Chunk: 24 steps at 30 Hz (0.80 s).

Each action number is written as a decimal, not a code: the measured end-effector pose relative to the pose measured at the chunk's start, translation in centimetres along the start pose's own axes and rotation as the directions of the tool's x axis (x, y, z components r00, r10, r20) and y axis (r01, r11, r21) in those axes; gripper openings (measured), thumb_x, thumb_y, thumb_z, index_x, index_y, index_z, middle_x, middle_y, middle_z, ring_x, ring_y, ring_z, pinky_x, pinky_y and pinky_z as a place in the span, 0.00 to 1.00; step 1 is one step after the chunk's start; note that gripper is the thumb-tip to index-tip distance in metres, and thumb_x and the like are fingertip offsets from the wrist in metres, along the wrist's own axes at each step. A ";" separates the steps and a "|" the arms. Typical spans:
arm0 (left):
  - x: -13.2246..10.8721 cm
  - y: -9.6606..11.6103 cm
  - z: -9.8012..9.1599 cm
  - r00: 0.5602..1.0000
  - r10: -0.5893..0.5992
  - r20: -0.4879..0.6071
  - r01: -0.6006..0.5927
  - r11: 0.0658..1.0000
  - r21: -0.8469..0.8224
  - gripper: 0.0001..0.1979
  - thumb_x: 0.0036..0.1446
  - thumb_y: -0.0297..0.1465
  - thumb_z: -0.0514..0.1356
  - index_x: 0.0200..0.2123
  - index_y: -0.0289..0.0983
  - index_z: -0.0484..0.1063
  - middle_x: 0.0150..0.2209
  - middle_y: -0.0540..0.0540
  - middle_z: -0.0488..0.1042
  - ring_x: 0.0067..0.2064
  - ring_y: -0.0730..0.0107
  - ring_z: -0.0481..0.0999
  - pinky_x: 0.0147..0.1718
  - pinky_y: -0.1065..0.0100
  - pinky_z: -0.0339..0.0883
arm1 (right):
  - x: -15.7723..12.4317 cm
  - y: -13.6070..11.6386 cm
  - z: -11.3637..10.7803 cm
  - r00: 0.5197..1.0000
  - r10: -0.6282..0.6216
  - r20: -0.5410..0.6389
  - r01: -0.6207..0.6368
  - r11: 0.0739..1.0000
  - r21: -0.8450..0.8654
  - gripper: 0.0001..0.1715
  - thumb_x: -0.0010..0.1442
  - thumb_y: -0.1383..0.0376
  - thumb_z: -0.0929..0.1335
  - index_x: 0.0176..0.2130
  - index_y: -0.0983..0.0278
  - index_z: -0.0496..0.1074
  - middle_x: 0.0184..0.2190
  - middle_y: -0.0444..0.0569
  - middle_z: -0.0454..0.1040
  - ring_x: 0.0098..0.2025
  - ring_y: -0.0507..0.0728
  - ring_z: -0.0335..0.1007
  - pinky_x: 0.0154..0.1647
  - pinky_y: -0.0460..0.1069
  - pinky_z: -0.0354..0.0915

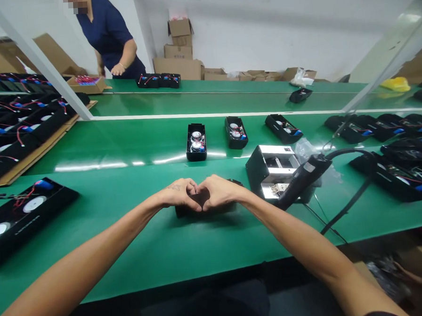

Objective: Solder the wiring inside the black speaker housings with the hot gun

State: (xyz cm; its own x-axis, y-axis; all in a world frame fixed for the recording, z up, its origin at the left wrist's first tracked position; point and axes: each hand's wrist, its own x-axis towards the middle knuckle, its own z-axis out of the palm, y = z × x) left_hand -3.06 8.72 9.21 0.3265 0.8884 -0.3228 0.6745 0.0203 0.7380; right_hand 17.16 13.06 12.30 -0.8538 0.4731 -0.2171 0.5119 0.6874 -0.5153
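Green matting covered the long tabletop (129,219), which ran from left to right across the room. At the far left a cardboard sheet (37,153) carried rows of black units with red wires (26,134), and one long black unit (22,210) lay nearer, at the left edge. Brown cardboard boxes (179,51) were stacked against the far wall. A person in a dark blue top (109,36) stood at the far side, one hand (117,69) resting by a small carton. To the right of centre sat a black-and-silver box (273,171) with a black corded tool (302,177) leaning on it. Beyond the middle, three open casings (196,142) lay in a row, well apart from each other. Near the front edge, the left hand (177,195) and right hand (218,191) were curled closed, fingertips meeting, gripping a small black casing (185,211) that rested on the tabletop beneath them, mostly hidden.
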 end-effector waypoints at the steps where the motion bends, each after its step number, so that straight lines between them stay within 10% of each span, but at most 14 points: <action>1: 0.0 0.0 0.0 1.000 0.001 -0.002 -0.001 1.000 -0.006 0.23 0.32 0.44 0.76 0.18 0.38 0.67 0.47 0.50 0.76 0.40 0.68 0.72 0.34 0.68 0.59 | 0.1 0.1 0.1 1.000 -0.002 -0.005 0.002 1.000 -0.013 0.15 0.49 0.60 0.79 0.36 0.64 0.80 0.24 0.39 0.70 0.28 0.52 0.61 0.28 0.48 0.50; 19: 0.3 -0.9 0.3 0.999 0.005 -0.039 -0.006 1.000 -0.017 0.21 0.34 0.45 0.76 0.21 0.39 0.71 0.37 0.53 0.74 0.37 0.69 0.73 0.32 0.68 0.62 | 0.5 -0.9 0.3 0.998 0.064 0.010 -0.063 0.997 -0.050 0.18 0.48 0.61 0.80 0.41 0.62 0.85 0.25 0.44 0.75 0.32 0.57 0.70 0.32 0.49 0.58; 22: -0.7 -0.7 1.5 0.993 0.054 -0.101 -0.048 0.997 0.059 0.21 0.33 0.43 0.77 0.22 0.40 0.71 0.35 0.53 0.74 0.39 0.65 0.74 0.37 0.65 0.66 | -3.1 -1.5 1.6 0.972 -0.108 -0.209 0.078 0.986 -0.150 0.21 0.56 0.64 0.76 0.50 0.61 0.81 0.37 0.50 0.81 0.44 0.63 0.75 0.46 0.54 0.66; 24: -1.9 -0.8 3.0 0.984 0.103 -0.149 -0.085 0.989 0.117 0.19 0.35 0.39 0.77 0.22 0.40 0.71 0.37 0.51 0.75 0.47 0.56 0.75 0.45 0.59 0.68 | -6.7 -1.1 2.9 0.764 -0.164 -0.624 0.072 0.983 -0.170 0.24 0.63 0.65 0.72 0.58 0.59 0.75 0.49 0.55 0.80 0.54 0.65 0.72 0.56 0.59 0.66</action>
State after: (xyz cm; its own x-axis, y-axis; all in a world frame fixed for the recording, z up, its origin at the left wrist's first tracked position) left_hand -2.21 5.65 7.42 0.2915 0.9442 -0.1535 0.7172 -0.1096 0.6882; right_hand 22.08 7.53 11.90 -0.6775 0.5927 0.4357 0.4576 0.8033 -0.3812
